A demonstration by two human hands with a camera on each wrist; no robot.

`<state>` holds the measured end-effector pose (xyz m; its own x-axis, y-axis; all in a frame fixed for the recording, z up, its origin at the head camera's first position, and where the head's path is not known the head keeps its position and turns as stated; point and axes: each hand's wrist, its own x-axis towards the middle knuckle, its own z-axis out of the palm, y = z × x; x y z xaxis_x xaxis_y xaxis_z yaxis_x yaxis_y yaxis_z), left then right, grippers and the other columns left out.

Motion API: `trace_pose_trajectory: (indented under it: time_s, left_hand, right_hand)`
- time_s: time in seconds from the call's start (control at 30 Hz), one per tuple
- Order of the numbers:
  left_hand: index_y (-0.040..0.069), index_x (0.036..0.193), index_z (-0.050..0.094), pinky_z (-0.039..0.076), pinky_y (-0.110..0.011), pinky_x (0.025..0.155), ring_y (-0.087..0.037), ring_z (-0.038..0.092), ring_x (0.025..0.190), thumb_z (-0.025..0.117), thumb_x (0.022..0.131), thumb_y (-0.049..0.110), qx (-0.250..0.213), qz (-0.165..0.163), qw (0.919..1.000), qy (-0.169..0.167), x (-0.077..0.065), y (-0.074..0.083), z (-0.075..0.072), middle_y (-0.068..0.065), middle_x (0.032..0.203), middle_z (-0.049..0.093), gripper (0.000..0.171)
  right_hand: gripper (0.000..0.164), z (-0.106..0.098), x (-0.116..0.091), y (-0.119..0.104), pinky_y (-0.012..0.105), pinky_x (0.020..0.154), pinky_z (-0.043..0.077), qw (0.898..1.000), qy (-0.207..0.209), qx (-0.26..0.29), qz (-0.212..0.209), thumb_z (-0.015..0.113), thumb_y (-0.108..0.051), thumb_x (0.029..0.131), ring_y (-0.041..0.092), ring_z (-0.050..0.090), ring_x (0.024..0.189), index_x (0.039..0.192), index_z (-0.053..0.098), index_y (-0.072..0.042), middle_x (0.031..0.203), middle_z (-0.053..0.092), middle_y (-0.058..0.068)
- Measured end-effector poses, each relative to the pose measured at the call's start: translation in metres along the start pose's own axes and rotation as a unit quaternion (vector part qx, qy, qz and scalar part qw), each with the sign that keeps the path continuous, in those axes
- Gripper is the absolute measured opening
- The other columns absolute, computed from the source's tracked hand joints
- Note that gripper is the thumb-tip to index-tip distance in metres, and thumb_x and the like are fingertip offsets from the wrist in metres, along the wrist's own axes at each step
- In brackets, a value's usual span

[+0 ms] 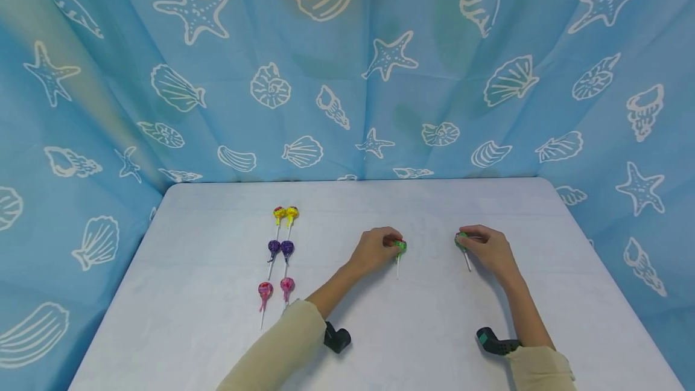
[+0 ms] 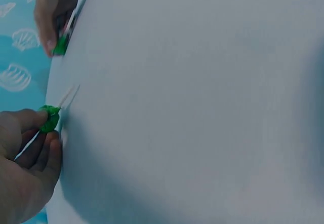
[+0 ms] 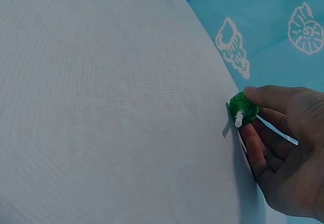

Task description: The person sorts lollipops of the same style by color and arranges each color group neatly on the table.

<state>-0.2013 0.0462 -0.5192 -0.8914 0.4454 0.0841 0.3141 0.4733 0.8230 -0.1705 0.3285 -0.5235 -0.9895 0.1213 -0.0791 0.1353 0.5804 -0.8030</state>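
My left hand (image 1: 374,251) pinches a green-wrapped lollipop (image 1: 400,246) by its candy head, the white stick pointing toward me. To the right, my right hand (image 1: 490,250) pinches a second green lollipop (image 1: 461,240) the same way, thumb and fingers on the wrapper. In the left wrist view the green wrapper (image 2: 50,118) sits between thumb and fingertips. The right wrist view shows the other green head (image 3: 244,108) held close to the white tabletop, its stick end facing the camera.
Left of my hands, lollipops lie in two columns: yellow ones (image 1: 292,213) at the back, purple ones (image 1: 286,248) in the middle, pink ones (image 1: 265,290) in front. My left forearm passes close to the pink pair. A blue shell-patterned curtain (image 1: 347,77) hangs behind the white table (image 1: 423,318).
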Motion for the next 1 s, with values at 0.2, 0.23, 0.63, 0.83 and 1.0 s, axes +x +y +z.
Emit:
trace_pose_trajectory:
  time_s: [0.2,0.23,0.63,0.83,1.0]
  left_hand:
    - [-0.001,0.110,0.071,0.054,-0.026,0.082,-0.017,0.067,0.094,0.070,0.091,0.002,-0.007,-0.018,0.9997,0.012,0.001,-0.011,-0.030,-0.008,0.104,0.072,0.019]
    - [-0.001,0.110,0.071,0.055,-0.028,0.083,-0.019,0.068,0.095,0.070,0.091,0.002,-0.007,-0.020,0.9997,0.016,0.001,-0.014,-0.035,-0.009,0.104,0.072,0.019]
    - [-0.001,0.112,0.071,0.055,-0.036,0.089,-0.025,0.068,0.099,0.070,0.093,0.004,0.008,-0.062,0.9964,0.057,-0.001,-0.034,-0.096,-0.011,0.106,0.072,0.020]
    - [-0.002,0.112,0.071,0.054,-0.038,0.091,-0.026,0.067,0.100,0.070,0.093,0.004,0.035,-0.082,0.9938,0.066,0.002,-0.037,-0.115,-0.012,0.106,0.072,0.020]
    - [-0.003,0.112,0.070,0.053,-0.039,0.092,-0.028,0.067,0.102,0.069,0.093,0.002,0.056,-0.085,0.9924,0.069,0.004,-0.042,-0.124,-0.014,0.108,0.071,0.020]
  right_hand:
    - [0.043,0.000,0.000,-0.001,0.053,0.097,0.044,1.000,0.001,-0.002,0.003,0.067,-0.029,0.097,0.037,0.060,0.110,0.128,0.064,0.001,0.120,0.066,0.021]
    - [0.043,0.000,0.000,-0.001,0.052,0.097,0.044,1.000,0.002,-0.003,0.004,0.067,-0.029,0.097,0.037,0.060,0.110,0.128,0.064,0.001,0.120,0.066,0.021]
    - [0.040,0.001,0.001,-0.002,0.055,0.098,0.044,1.000,0.005,-0.016,0.002,0.068,-0.026,0.096,0.039,0.060,0.112,0.126,0.065,0.001,0.118,0.066,0.021]
    - [0.039,0.000,0.000,-0.002,0.055,0.098,0.044,1.000,0.003,-0.015,-0.001,0.068,-0.024,0.096,0.039,0.060,0.113,0.126,0.065,0.001,0.120,0.066,0.022]
    - [0.039,-0.001,0.000,-0.001,0.055,0.098,0.044,1.000,0.002,-0.014,-0.003,0.068,-0.024,0.096,0.039,0.060,0.112,0.125,0.065,0.001,0.119,0.067,0.021]
